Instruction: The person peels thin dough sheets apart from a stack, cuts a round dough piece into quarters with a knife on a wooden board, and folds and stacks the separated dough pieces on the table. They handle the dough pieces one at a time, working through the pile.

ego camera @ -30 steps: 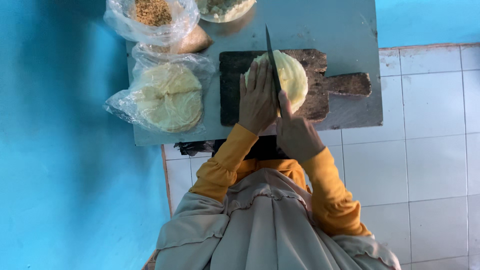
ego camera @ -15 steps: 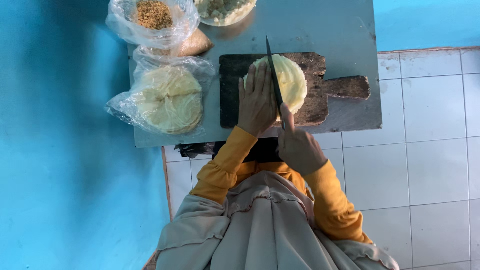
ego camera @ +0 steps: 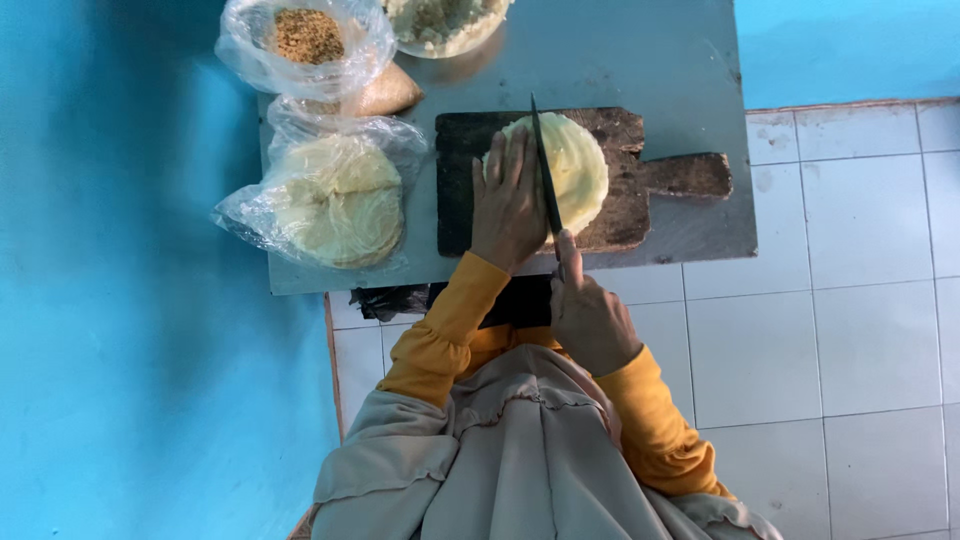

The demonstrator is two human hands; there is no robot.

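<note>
Firmly closed around the handle, the right hand (ego camera: pixel 590 318) grips a long dark-bladed knife (ego camera: pixel 546 180), index finger stretched along its back. The blade lies across the middle of a pale yellow round flatbread stack (ego camera: pixel 565 165), tip pointing away from the person. The left hand (ego camera: pixel 507 200) rests flat with fingers spread on the stack's left half, pressing it down. This stack sits on a dark, worn wooden cutting board with a stubby handle (ego camera: pixel 640 180), which lies on a grey table top (ego camera: pixel 690 60). Left of the board, a clear plastic bag of similar pale rounds (ego camera: pixel 335 195) rests on the table; beyond it sits a bag of brown crumbs (ego camera: pixel 308 38).
</note>
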